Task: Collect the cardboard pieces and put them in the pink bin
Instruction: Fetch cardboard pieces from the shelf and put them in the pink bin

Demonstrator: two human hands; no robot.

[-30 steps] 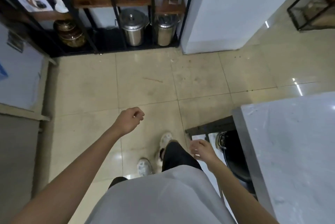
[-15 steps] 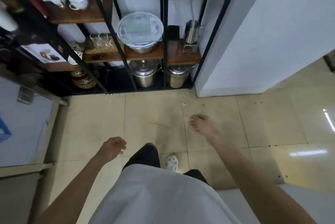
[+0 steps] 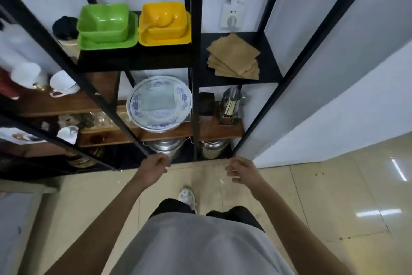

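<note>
Standing before stacked flat brown cardboard pieces [image 3: 234, 58] on black shelf [image 3: 269, 74]; left hand [image 3: 153, 168], right hand [image 3: 242, 171] loosely curled, holding nothing, readying to reach.

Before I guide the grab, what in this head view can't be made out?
- Pink bin: not in the head view at all.
- Cardboard pieces: fanned stack on the black shelf; lower sheets covered, count unclear.
- Left hand and right hand: curled, palms hidden; they look empty.
- Lowest shelf: steel pots partly behind rack bars.
</note>
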